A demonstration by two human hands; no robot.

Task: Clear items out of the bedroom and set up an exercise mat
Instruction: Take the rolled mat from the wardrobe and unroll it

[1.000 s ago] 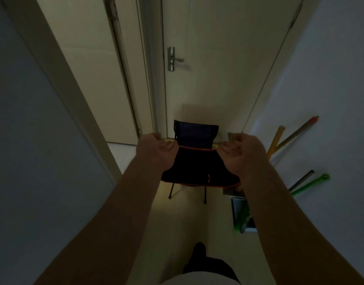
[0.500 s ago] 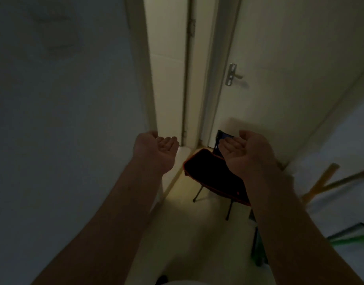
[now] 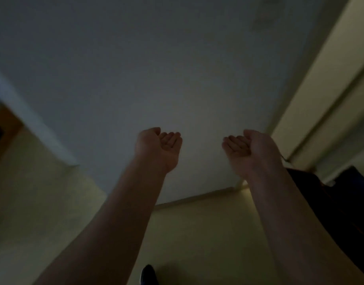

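Observation:
My left hand [image 3: 159,148] and my right hand [image 3: 249,150] are both raised in front of me, palms up, fingers loosely curled, and neither holds anything. They hang before a plain grey wall [image 3: 156,68] in a dim corridor. A dark folding chair with orange trim [image 3: 341,206] stands on the floor at the right edge, partly hidden behind my right forearm. No exercise mat is in view.
A cream door frame [image 3: 312,89] rises at the right. A wall corner [image 3: 32,128] and a brown wooden surface [image 3: 4,132] lie at the left. Pale floor [image 3: 207,233] stretches below the wall. My dark shoe [image 3: 149,275] shows at the bottom.
The view has swung left: the door and the chair slid to the right edge and the bare wall now fills the middle. Both hands left the chair's back and stay empty.

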